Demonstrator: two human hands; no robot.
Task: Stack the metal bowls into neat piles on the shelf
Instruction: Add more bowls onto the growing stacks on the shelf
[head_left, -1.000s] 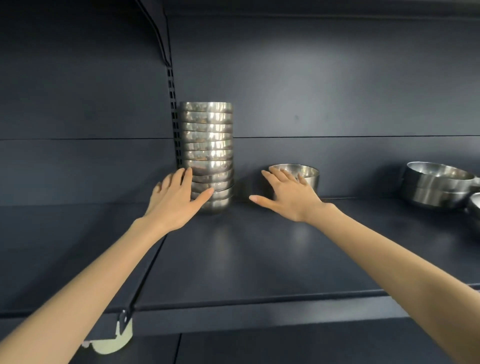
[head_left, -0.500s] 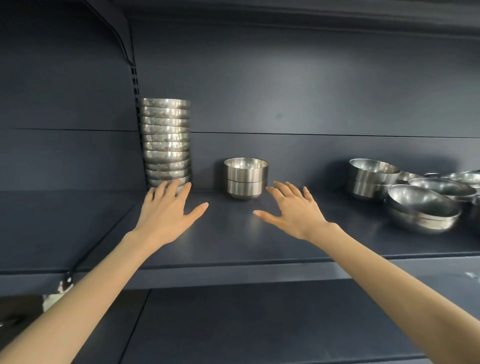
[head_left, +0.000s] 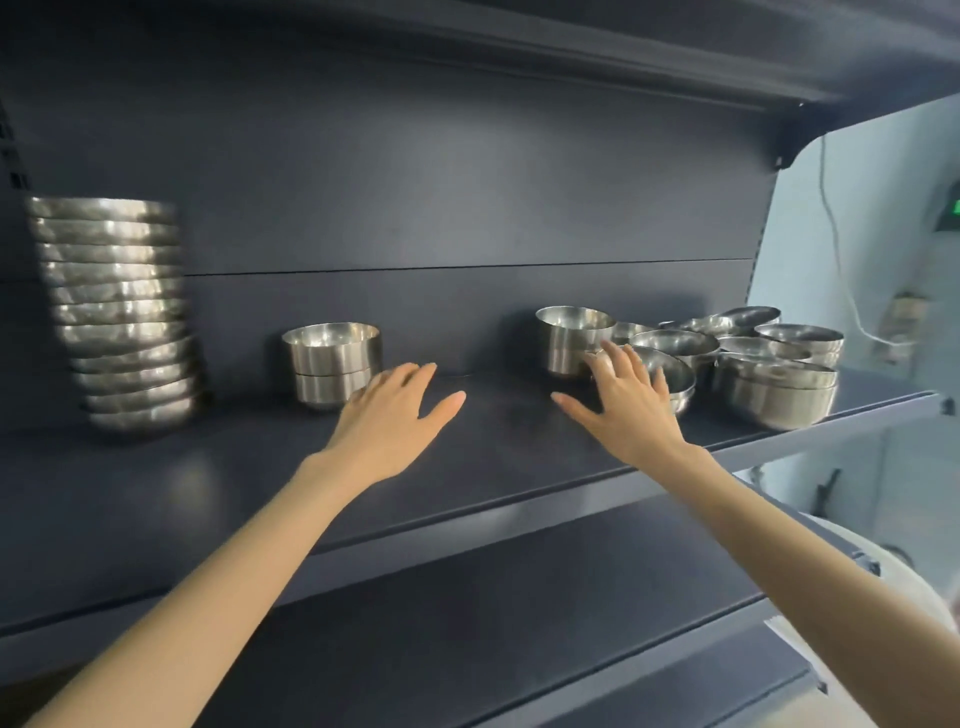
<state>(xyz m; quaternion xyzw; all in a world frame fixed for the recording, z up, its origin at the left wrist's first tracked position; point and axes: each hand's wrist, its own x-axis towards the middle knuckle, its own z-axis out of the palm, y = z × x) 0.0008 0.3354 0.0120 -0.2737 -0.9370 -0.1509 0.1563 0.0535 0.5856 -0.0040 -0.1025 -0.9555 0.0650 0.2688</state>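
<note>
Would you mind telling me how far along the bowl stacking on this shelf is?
Done: a tall stack stands at the left of the shelf, with a two-bowl pile beside it. In hand: nothing yet; the left hand and right hand are both open, the right reaching toward the cluster of loose bowls. Left: that cluster is unsorted, some only nested in pairs.

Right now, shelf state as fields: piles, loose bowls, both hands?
tall pile: far left, many bowls, slightly uneven
short pile: two bowls, centre-left
second short pile: two bowls, centre-right
loose bowls: clustered right, unsorted
left hand: open, empty, over shelf
right hand: open, empty, at loose bowls; contact unclear
</note>
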